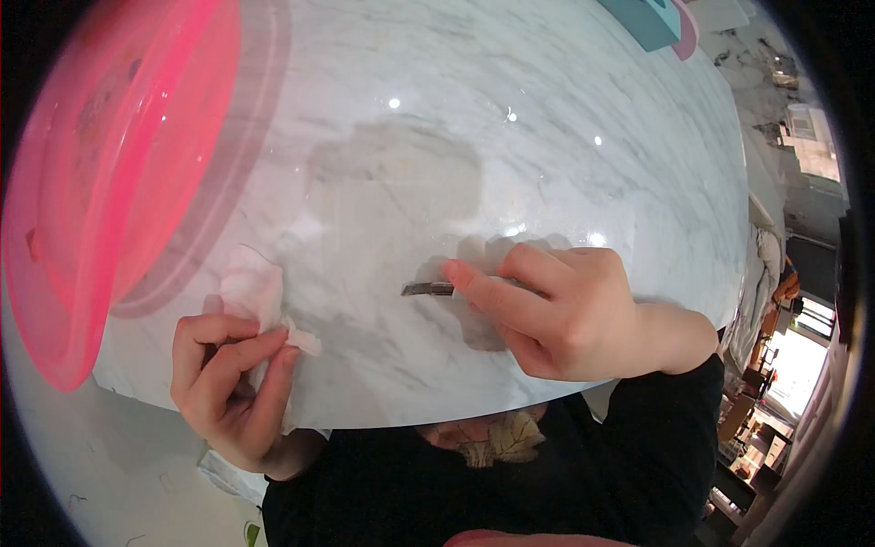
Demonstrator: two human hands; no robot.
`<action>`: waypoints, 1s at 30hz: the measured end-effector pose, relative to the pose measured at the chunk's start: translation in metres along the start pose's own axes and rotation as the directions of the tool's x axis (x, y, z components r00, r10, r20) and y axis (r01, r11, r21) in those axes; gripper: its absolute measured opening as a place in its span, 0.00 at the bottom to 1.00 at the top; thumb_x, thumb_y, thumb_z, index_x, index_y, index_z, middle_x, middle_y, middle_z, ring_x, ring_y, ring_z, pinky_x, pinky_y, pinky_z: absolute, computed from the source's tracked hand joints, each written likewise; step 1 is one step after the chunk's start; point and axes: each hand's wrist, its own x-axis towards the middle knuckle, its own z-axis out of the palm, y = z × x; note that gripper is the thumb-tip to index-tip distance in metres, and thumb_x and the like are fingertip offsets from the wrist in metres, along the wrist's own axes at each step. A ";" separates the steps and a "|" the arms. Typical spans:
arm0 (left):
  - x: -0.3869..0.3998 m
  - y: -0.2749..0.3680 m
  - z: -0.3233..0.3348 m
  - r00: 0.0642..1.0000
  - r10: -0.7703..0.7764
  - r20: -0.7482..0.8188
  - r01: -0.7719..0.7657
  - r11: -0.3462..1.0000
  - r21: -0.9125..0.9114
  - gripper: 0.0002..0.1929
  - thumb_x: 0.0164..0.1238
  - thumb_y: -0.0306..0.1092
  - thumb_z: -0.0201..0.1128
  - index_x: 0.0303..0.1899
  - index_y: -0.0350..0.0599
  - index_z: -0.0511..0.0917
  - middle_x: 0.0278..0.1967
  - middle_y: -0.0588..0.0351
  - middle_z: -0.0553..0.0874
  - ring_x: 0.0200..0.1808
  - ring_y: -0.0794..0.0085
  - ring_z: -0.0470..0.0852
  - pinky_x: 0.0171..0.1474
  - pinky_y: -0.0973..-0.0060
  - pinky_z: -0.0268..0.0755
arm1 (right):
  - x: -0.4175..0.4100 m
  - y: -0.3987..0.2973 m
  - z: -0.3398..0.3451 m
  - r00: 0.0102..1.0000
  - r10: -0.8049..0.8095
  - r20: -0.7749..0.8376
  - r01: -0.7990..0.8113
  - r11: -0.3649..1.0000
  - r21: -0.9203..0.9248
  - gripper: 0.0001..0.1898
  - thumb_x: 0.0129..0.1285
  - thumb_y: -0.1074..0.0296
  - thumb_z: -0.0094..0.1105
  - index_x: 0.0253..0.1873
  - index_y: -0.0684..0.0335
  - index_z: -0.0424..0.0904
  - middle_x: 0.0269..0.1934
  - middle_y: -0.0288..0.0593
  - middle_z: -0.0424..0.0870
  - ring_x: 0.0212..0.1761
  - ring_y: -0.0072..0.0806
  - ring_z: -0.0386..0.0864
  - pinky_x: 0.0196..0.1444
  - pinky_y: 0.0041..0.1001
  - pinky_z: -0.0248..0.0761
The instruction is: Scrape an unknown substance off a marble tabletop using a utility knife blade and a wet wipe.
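Note:
My left hand [236, 383] pinches a crumpled white tissue or thin cloth [256, 287] at the table's near left edge. At centre right, my right hand [560, 311] is closed around a utility knife, its handle mostly hidden under the fingers. The knife's dark snap-off blade [427, 289] sticks out to the left, close above the white marbled tabletop [389, 225]. A gap of bare tabletop lies between the blade and the tissue.
A large translucent pink plastic basin [150, 157] stands at the left, its rim rising beside my left hand. A teal box-like object [646, 24] with a pink part sits at the far right edge. The table's rounded near edge runs in front of my body.

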 end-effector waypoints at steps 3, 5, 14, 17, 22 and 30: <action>0.000 0.000 0.001 1.000 -0.001 -0.011 0.000 1.000 -0.011 0.14 0.48 0.18 0.78 0.39 0.36 0.91 0.41 0.51 0.83 0.38 0.67 0.79 0.39 0.74 0.68 | 0.001 0.002 -0.001 1.000 0.016 -0.013 -0.016 1.000 0.002 0.28 0.52 0.69 0.70 0.63 0.60 0.87 0.31 0.38 0.76 0.22 0.30 0.79 0.19 0.33 0.72; 0.001 0.002 0.000 1.000 0.014 -0.016 -0.014 1.000 -0.003 0.14 0.47 0.17 0.78 0.39 0.35 0.91 0.41 0.50 0.83 0.38 0.67 0.79 0.38 0.75 0.67 | 0.001 0.001 -0.002 0.998 0.061 -0.033 -0.062 0.998 -0.025 0.28 0.52 0.69 0.70 0.62 0.60 0.87 0.32 0.38 0.76 0.22 0.30 0.80 0.19 0.33 0.72; -0.001 0.005 0.011 0.985 0.055 -0.165 -0.036 0.993 0.114 0.14 0.48 0.15 0.76 0.40 0.34 0.91 0.42 0.50 0.83 0.39 0.66 0.80 0.40 0.75 0.69 | 0.002 -0.004 0.009 0.999 -0.049 0.006 0.048 0.996 0.076 0.28 0.54 0.66 0.71 0.64 0.58 0.85 0.32 0.38 0.77 0.22 0.34 0.81 0.20 0.36 0.73; 0.002 0.004 0.010 0.988 0.070 -0.137 -0.053 0.991 0.126 0.14 0.50 0.15 0.77 0.41 0.34 0.91 0.43 0.52 0.83 0.42 0.65 0.81 0.42 0.74 0.70 | 0.009 0.002 0.011 0.996 0.077 -0.051 -0.079 0.996 -0.035 0.31 0.55 0.65 0.72 0.67 0.57 0.83 0.33 0.39 0.78 0.23 0.36 0.82 0.22 0.37 0.74; 0.004 0.007 0.012 0.995 0.013 -0.094 -0.006 0.997 0.078 0.13 0.51 0.14 0.77 0.40 0.34 0.90 0.42 0.53 0.83 0.43 0.65 0.82 0.43 0.74 0.71 | 0.016 -0.006 0.015 0.995 0.010 -0.099 -0.011 1.000 -0.015 0.25 0.60 0.75 0.71 0.64 0.58 0.87 0.27 0.37 0.76 0.19 0.31 0.76 0.18 0.32 0.67; 0.005 0.010 0.013 0.995 -0.039 -0.095 0.043 0.998 0.047 0.12 0.52 0.14 0.77 0.39 0.34 0.90 0.42 0.53 0.82 0.41 0.69 0.81 0.35 0.76 0.66 | 0.013 -0.007 0.013 0.990 0.097 -0.099 -0.108 0.988 -0.109 0.28 0.56 0.67 0.71 0.65 0.57 0.83 0.35 0.40 0.79 0.23 0.36 0.84 0.23 0.36 0.76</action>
